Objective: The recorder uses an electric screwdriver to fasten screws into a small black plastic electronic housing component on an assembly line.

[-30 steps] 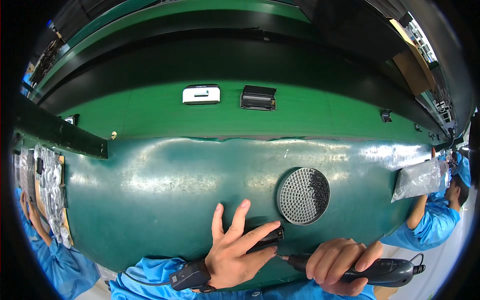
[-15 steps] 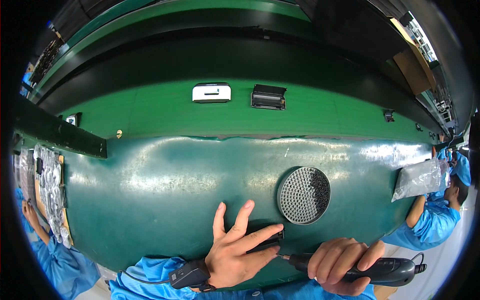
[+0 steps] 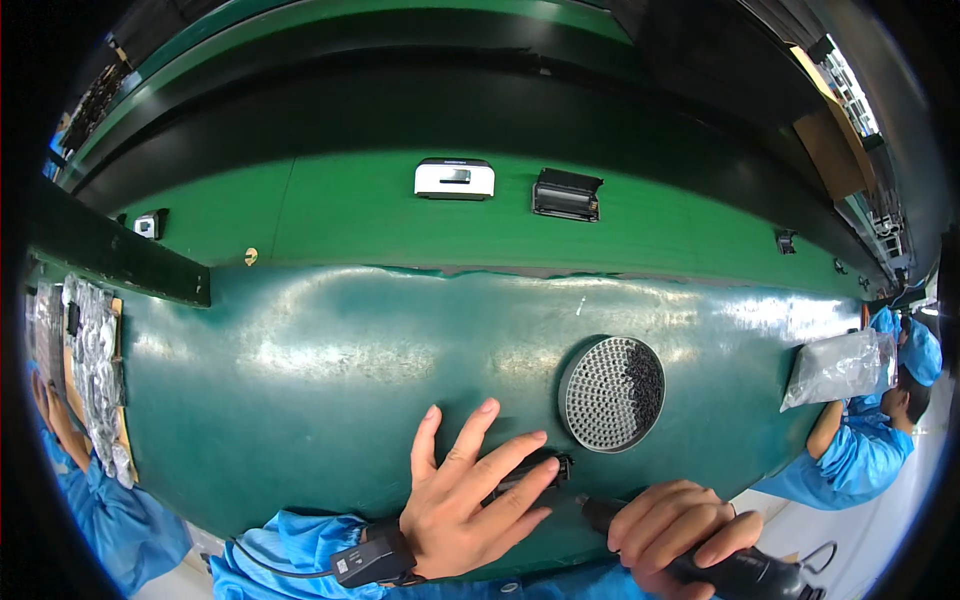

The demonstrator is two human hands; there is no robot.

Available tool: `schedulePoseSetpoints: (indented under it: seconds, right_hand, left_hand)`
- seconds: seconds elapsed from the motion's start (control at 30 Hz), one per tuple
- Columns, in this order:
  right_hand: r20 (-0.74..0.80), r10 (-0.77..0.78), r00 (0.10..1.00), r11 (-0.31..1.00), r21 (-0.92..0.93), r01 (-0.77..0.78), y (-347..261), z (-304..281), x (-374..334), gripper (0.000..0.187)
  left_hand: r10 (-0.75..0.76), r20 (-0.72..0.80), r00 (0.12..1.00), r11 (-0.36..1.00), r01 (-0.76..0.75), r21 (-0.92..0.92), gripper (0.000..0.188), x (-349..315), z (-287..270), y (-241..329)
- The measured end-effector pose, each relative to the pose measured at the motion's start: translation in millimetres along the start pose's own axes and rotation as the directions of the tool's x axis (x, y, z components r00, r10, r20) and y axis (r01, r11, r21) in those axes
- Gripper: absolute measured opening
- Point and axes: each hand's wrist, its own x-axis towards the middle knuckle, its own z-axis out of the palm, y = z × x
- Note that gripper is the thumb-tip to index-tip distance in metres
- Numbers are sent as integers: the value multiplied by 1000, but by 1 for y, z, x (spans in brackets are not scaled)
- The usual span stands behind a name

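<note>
My left hand (image 3: 470, 500) has its fingers spread over a small black plastic part (image 3: 520, 478) on the green bench. Its fingers hide much of that part, and whether they press on it is unclear. To the right, my right hand (image 3: 675, 535) is wrapped round a black electric screwdriver (image 3: 745, 572). The screwdriver's tip points left, a little apart from the black part. Just beyond the hands lies a round grey tray (image 3: 590, 425) of small holes, with many small black pieces gathered on its right side.
On the green belt (image 3: 360, 215) behind the bench sit a white device (image 3: 455, 181) and an open black housing (image 3: 567, 198). A clear plastic bag (image 3: 838, 370) lies at the right, near a co-worker (image 3: 850, 450). Plastic-wrapped parts (image 3: 95, 370) stand left, by another person's sleeve (image 3: 125, 530).
The screwdriver has drawn back from the black part, its tip moving right. My left fingers have lifted and spread a little. The devices on the belt have shifted right.
</note>
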Motion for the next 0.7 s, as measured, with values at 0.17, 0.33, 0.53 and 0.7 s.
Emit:
schedulePoseSetpoints:
  seconds: [0.17, 0.33, 0.53, 0.7]
  right_hand:
    - [191, 72, 979, 989, -139, -45, 0, -7, 5, 41]
    - [229, 136, 964, 983, -153, -102, -1, -8, 9, 40]
    - [236, 189, 953, 973, -173, -150, -3, -9, 13, 39]
    - [232, 217, 948, 969, -172, -180, -5, -7, 10, 38]
  left_hand:
    - [-23, -33, 999, 993, 27, 119, 49, 2, 2, -6]
    - [-55, -27, 998, 990, 58, 125, 47, 2, 4, -4]
    - [-78, -33, 996, 982, 83, 172, 51, 2, 6, -1]
    - [-93, -36, 995, 972, 98, 216, 52, 0, 5, 4]
